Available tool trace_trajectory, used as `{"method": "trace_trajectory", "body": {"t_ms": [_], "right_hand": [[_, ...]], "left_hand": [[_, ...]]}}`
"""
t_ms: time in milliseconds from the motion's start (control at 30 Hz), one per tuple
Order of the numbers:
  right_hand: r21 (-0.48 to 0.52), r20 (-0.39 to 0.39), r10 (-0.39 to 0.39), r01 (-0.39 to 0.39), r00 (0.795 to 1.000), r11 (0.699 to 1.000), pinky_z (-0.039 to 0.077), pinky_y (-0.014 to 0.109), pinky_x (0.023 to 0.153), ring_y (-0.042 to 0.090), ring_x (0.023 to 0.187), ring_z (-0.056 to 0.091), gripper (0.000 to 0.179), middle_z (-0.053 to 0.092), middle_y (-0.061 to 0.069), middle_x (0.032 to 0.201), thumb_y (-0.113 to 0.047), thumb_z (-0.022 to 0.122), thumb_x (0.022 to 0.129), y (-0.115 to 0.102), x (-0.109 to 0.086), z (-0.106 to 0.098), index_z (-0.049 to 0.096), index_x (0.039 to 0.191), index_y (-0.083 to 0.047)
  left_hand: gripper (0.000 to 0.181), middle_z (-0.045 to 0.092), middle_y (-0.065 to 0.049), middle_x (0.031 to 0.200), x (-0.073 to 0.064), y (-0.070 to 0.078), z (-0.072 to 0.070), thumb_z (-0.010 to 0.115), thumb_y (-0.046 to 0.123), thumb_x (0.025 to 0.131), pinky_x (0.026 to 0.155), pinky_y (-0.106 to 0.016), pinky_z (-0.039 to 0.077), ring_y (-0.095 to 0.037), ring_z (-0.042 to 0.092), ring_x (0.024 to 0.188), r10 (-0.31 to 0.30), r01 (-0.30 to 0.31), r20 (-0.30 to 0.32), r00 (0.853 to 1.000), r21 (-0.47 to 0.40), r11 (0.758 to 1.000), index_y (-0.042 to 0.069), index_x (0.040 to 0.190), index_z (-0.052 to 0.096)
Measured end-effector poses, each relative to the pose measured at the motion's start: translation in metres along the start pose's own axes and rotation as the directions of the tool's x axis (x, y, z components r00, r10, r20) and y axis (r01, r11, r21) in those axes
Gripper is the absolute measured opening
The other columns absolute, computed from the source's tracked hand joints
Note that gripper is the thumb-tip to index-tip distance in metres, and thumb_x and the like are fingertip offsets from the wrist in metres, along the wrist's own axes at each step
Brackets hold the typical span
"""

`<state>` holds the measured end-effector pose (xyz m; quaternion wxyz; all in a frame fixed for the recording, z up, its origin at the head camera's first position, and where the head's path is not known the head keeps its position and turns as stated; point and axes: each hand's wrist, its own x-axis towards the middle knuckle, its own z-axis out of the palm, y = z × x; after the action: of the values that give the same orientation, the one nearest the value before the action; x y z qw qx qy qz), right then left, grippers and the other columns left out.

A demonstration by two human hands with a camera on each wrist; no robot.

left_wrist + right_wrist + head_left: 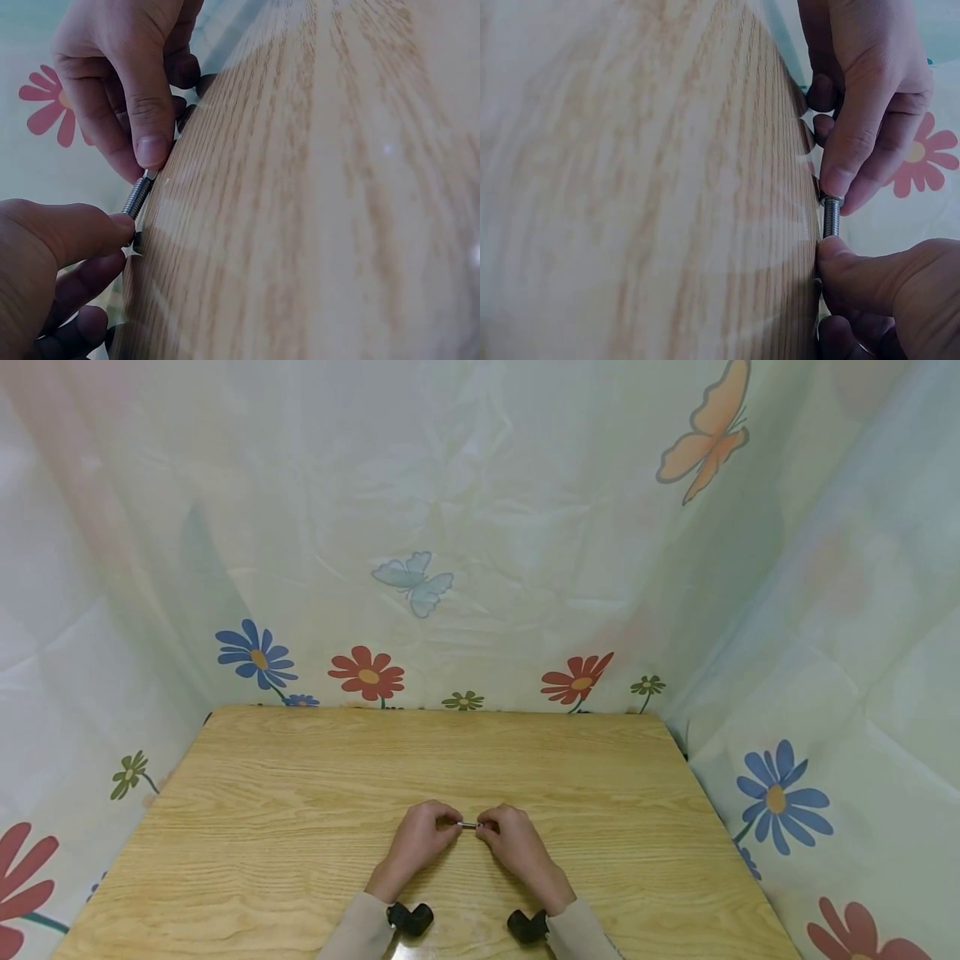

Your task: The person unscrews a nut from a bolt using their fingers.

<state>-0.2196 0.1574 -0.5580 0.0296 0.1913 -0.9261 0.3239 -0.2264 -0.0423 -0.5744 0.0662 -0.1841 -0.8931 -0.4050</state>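
Between my two hands lies a small silver threaded bolt (468, 825), roughly level and close above the wooden table. My left hand (418, 842) pinches its left end between thumb and fingers. At the other end, the thumb and fingers of my right hand (519, 843) pinch it too. In the left wrist view, the threads of the bolt (137, 197) show between the fingertips, with a bright metal piece under the right thumb. A wider rim on the bolt (831, 217) shows by the left fingertips in the right wrist view. Fingertips hide both ends.
The wood-grain table (300, 793) reaches around both hands. Behind it and along its sides hangs a pale curtain (480, 510) printed with flowers and butterflies. Black devices (410, 919) are strapped at both wrists, over light sleeves.
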Motion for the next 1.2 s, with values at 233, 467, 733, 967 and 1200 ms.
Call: {"method": "trace_trajectory", "body": {"t_ms": [233,467,733,967,1200], "right_hand": [[0.014,0.000,0.008,-0.008,1.000,1.000,0.052,0.022,0.065,0.009,0.077,0.063,0.010,0.072,0.003,0.089,-0.007,0.076,0.092,0.000,0.000,0.000,0.078,0.101,-0.003],[0.058,0.012,0.004,-0.005,1.000,0.998,0.054,0.024,0.067,0.010,0.079,0.066,0.011,0.074,0.005,0.090,-0.005,0.075,0.093,0.001,-0.001,-0.002,0.078,0.103,-0.001],[0.132,0.036,0.037,-0.041,0.999,0.990,0.053,0.022,0.066,0.006,0.078,0.065,0.014,0.074,0.003,0.089,-0.005,0.074,0.094,0.005,-0.001,-0.003,0.077,0.106,0.000],[0.166,0.047,0.050,-0.057,0.998,0.985,0.051,0.021,0.064,0.003,0.074,0.061,0.014,0.073,0.002,0.088,-0.006,0.074,0.094,0.008,-0.003,-0.004,0.077,0.107,-0.001],[0.215,0.049,0.076,-0.085,0.996,0.973,0.053,0.021,0.066,0.005,0.077,0.063,0.016,0.074,0.003,0.092,-0.007,0.074,0.094,0.015,-0.005,-0.007,0.077,0.110,-0.002]], "left_hand": [[0.008,0.077,-0.002,0.096,-0.001,0.001,0.000,0.080,0.008,0.088,0.079,-0.033,0.058,-0.019,0.072,0.091,-0.005,0.005,-0.002,1.000,-0.002,1.000,0.010,0.096,0.081],[0.009,0.077,-0.001,0.094,-0.002,0.001,0.001,0.081,0.007,0.086,0.075,-0.030,0.057,-0.016,0.071,0.087,0.000,0.000,-0.017,1.000,0.002,1.000,0.011,0.095,0.081],[0.009,0.077,0.001,0.094,-0.003,0.001,0.003,0.080,0.010,0.088,0.076,-0.030,0.057,-0.015,0.071,0.087,-0.006,0.005,-0.026,1.000,-0.009,1.000,0.013,0.095,0.081],[0.009,0.077,0.001,0.094,-0.003,0.001,0.003,0.081,0.010,0.087,0.076,-0.030,0.058,-0.015,0.071,0.087,-0.013,0.012,-0.022,1.000,-0.024,1.000,0.013,0.096,0.080],[0.011,0.078,0.001,0.096,0.001,-0.003,0.002,0.081,0.011,0.088,0.077,-0.028,0.057,-0.013,0.071,0.088,-0.008,0.008,0.001,1.000,-0.054,0.999,0.012,0.099,0.080]]}}
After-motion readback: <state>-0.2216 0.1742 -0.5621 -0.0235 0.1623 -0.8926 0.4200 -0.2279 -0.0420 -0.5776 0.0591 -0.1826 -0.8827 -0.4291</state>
